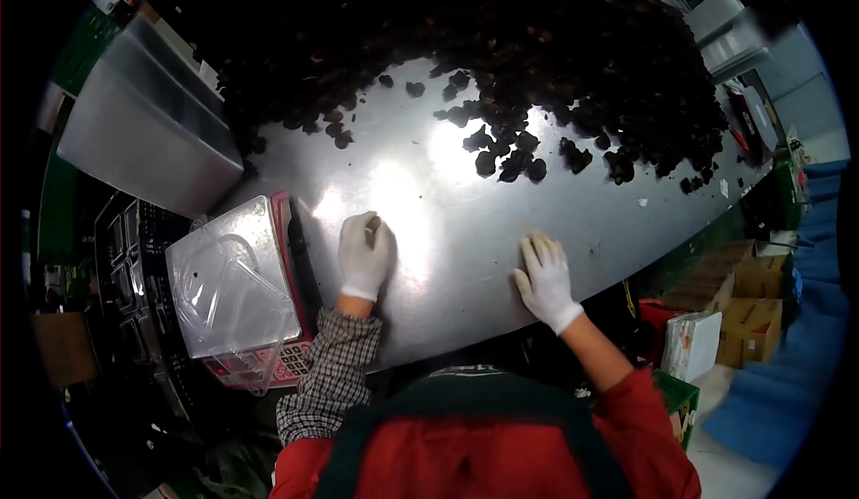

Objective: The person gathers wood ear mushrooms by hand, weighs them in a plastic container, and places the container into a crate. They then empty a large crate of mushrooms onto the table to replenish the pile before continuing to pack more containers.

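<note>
My left hand, in a white glove, is over the metal table beside the scale. Its fingers curl in towards the thumb, and what they hold, if anything, is hidden. My right hand, also white-gloved, lies near the table's front edge with its fingers stretched out and nothing visible in it. Beyond both hands is a wide heap of dark, ruffled pieces like wood ear mushrooms. A few loose dark pieces lie at its near side, apart from my hands.
A scale with a clear plastic tray or lid on it stands at the left. Behind it rises a tall stack of clear plastic containers. Cardboard boxes and blue sheeting are at the right.
</note>
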### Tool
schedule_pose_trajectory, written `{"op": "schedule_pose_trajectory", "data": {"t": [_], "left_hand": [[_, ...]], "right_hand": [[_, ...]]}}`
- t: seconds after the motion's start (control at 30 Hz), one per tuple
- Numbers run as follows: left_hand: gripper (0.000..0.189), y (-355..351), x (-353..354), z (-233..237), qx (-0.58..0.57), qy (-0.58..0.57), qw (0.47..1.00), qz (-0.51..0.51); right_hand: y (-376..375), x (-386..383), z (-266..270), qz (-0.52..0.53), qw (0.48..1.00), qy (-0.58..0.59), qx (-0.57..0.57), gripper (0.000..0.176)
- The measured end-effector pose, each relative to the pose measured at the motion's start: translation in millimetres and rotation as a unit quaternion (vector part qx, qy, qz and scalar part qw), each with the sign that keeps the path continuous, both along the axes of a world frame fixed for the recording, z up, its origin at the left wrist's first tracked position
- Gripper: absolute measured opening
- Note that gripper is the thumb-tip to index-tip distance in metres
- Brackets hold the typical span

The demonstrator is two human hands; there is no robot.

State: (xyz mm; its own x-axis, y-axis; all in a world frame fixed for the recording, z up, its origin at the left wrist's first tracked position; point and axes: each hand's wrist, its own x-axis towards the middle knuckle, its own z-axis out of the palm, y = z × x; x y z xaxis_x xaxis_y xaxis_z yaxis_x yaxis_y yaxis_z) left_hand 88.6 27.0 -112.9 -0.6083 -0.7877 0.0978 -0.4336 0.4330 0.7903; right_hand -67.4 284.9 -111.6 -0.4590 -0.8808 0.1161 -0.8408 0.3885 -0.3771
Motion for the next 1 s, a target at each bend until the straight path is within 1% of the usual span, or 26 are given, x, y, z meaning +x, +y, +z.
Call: {"op": "schedule_pose_trajectory", "data": {"t": [0.03, 0.07, 0.1, 0.13, 0.17, 0.2, 0.23, 0.27, 0.3, 0.37, 0.4, 0.43, 0.47, 0.5, 0.53, 0.57, 0.6, 0.63, 0.67, 0.7, 0.77, 0.8, 0.83, 0.87, 0.97, 1.0], "left_hand": [[0.021, 4, 4, 1, 0.001, 0.054, 0.998, 0.022], [0.021, 6, 11, -4, -0.014, 0.059, 0.997, 0.040], [0.022, 3, 16, -16, -0.032, 0.066, 0.996, 0.059], [0.022, -1, 18, -26, -0.052, 0.075, 0.993, 0.080], [0.022, -1, 21, -35, -0.045, 0.066, 0.992, 0.095], [0.022, -3, 23, -41, -0.088, 0.065, 0.990, 0.085], [0.022, -5, 22, -46, -0.130, 0.066, 0.987, 0.075], [0.023, -5, 21, -51, -0.167, 0.067, 0.981, 0.066], [0.023, -7, 21, -51, -0.142, 0.064, 0.985, 0.070], [0.024, -6, 21, -50, -0.139, 0.037, 0.987, 0.068], [0.024, -5, 22, -49, -0.134, 0.025, 0.989, 0.062], [0.024, -5, 22, -47, -0.135, 0.020, 0.989, 0.058], [0.024, -3, 22, -45, -0.136, 0.018, 0.989, 0.053], [0.024, -1, 21, -44, -0.135, 0.016, 0.989, 0.050], [0.024, -2, 21, -46, -0.157, 0.011, 0.987, 0.040], [0.024, -1, 21, -47, -0.161, 0.001, 0.986, 0.038], [0.024, -2, 19, -47, -0.167, -0.009, 0.985, 0.040], [0.024, -1, 20, -47, -0.173, -0.013, 0.984, 0.040], [0.024, -1, 19, -46, -0.180, -0.017, 0.983, 0.039], [0.024, -1, 17, -46, -0.189, -0.021, 0.981, 0.037], [0.024, -1, 19, -47, -0.190, -0.021, 0.981, 0.031], [0.024, -2, 20, -46, -0.192, -0.022, 0.981, 0.031], [0.024, -1, 20, -46, -0.196, -0.024, 0.980, 0.034], [0.025, 0, 20, -47, -0.197, -0.025, 0.979, 0.033], [0.025, -4, 22, -46, -0.204, -0.028, 0.978, 0.025], [0.025, -3, 21, -46, -0.201, -0.024, 0.979, 0.025]], "right_hand": [[8, 12, 4, -0.020, 1.000, 0.017, 0.001, 0.059], [12, 24, 8, -0.044, 0.999, 0.032, 0.001, 0.060], [-11, 34, 19, -0.009, 1.000, -0.009, 0.008, 0.061], [-50, 44, 27, 0.030, 0.998, -0.049, 0.011, 0.062], [-85, 54, 19, 0.039, 0.999, -0.025, -0.011, 0.062], [-118, 62, 4, 0.047, 0.998, -0.001, -0.031, 0.063], [-153, 65, -12, 0.059, 0.998, 0.014, -0.029, 0.065], [-172, 62, -23, 0.072, 0.997, 0.029, -0.022, 0.067], [-171, 54, -22, 0.060, 0.998, 0.015, -0.001, 0.068], [-166, 47, -20, 0.030, 0.999, -0.019, 0.041, 0.071], [-137, 38, -22, -0.027, 0.999, -0.003, 0.032, 0.071], [-100, 28, -26, -0.092, 0.994, -0.002, 0.055, 0.070], [-52, 23, -23, -0.148, 0.983, 0.066, 0.090, 0.070], [0, 18, -19, -0.223, 0.971, 0.051, 0.064, 0.075], [56, 18, -17, -0.298, 0.939, 0.141, 0.102, 0.072], [111, 18, -15, -0.381, 0.905, 0.150, 0.120, 0.072], [148, 20, 4, -0.468, 0.857, 0.093, 0.195, 0.072], [187, 25, -29, -0.519, 0.809, 0.195, 0.194, 0.071], [179, 27, -12, -0.515, 0.824, 0.149, 0.183, 0.072], [150, 29, -1, -0.450, 0.868, 0.135, 0.163, 0.070], [74, 46, 2, -0.311, 0.940, 0.092, 0.107, 0.070], [37, 57, -1, -0.238, 0.967, 0.065, 0.070, 0.071], [-1, 70, -8, -0.173, 0.984, 0.027, 0.034, 0.071], [-21, 76, -15, -0.108, 0.994, -0.012, -0.003, 0.072], [20, 31, -43, -0.158, 0.984, 0.059, 0.064, 0.069], [54, 5, -34, -0.260, 0.940, 0.140, 0.173, 0.068]]}}
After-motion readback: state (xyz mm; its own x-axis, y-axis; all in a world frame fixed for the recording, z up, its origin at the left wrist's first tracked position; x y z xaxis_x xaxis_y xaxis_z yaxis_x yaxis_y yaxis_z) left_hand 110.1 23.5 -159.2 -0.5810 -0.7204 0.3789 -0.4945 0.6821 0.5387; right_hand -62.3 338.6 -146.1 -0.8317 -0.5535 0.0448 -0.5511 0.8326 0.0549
